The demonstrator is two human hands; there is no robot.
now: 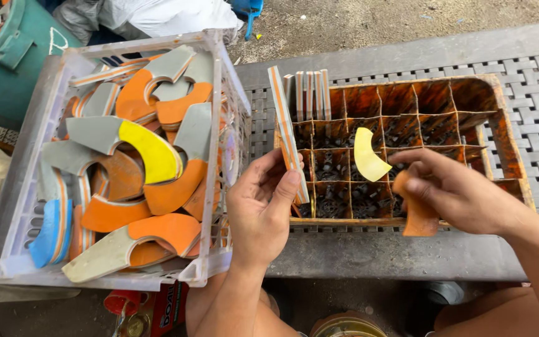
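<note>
Far left: green plastic bin [1, 62], partly in view. Beside it a white plastic lattice crate [219, 156] heaped with curved foam offcuts in orange, grey and mixed colours; exact count unclear, well over a dozen. Among them one yellow-faced curved piece [151, 153] on top and one blue piece [54, 231] at the crate's left wall.

Centre: left hand [260, 212] with fingers curled closed round the lower end of one long flat striped strip, grey with orange layers [287, 131], held upright at the left edge of the orange-stained divided wooden box [500, 134]. Four similar strips [310, 93] stand in the box's rear left corner.

Right: right hand [460, 196] pinches two pieces, fingers closed on both: one pale yellow curved foam piece [368, 156], over the box's middle cells, and one orange-brown curved piece [416, 218], hanging over the front wall. Box sits on a grey woven-pattern surface [531, 68].
</note>
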